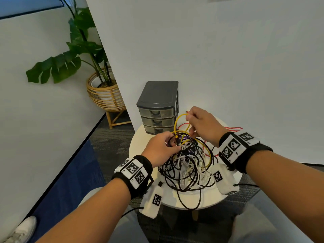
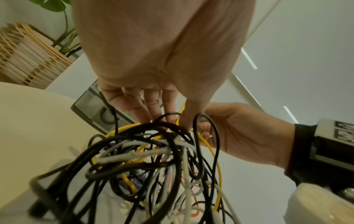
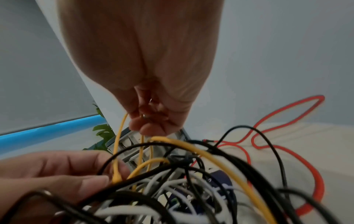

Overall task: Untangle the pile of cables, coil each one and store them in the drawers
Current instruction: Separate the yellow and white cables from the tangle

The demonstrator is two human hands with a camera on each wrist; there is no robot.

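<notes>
Both hands in the tangled pile of black, white and yellow cables [image 1: 187, 163] on the round white table [image 1: 140, 142]. Right hand [image 1: 203, 125] pinches a thin yellow cable [image 1: 178, 120], lifted; left hand [image 1: 159, 149] grips the tangle. Grey three-drawer plastic unit [image 1: 157, 106] just behind, drawers closed.

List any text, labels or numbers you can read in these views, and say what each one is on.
None can be read.
Purple tag in the cable pile: pale print, too small and blurred to read.
White wristband panels: black-and-white square code markers only; the tiny characters beside them are illegible.
Drawer unit: no label visible.
</notes>
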